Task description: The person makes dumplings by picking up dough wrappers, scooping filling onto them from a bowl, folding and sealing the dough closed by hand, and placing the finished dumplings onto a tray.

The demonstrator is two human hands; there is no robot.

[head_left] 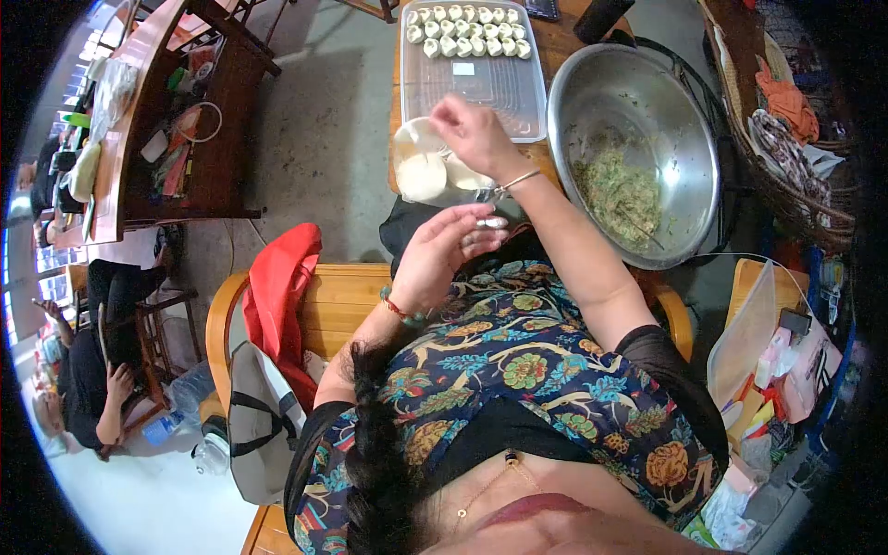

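Note:
My left hand [453, 245] is in front of my chest, its fingers curled together around something small and white, mostly hidden. Up and to its right, my right hand [476, 134] hangs over the table's near edge with its fingers pinched; what they hold, if anything, is hidden. Beneath it are round pale wrappers [422, 176] in a clear bag or container. Rows of folded dumplings [469, 30] fill the far part of a clear plastic tray [481, 102]. To the right, a large metal bowl [680, 102] holds greenish chopped filling [615, 194] with a thin utensil in it.
A dark cylinder [603, 17] stands beyond the bowl. Wicker baskets with cloths [786, 111] are at the right. A red cloth [277, 296] hangs over the wooden chair [347, 310]. At far left, a person [92, 370] sits near a cluttered wooden table [129, 74].

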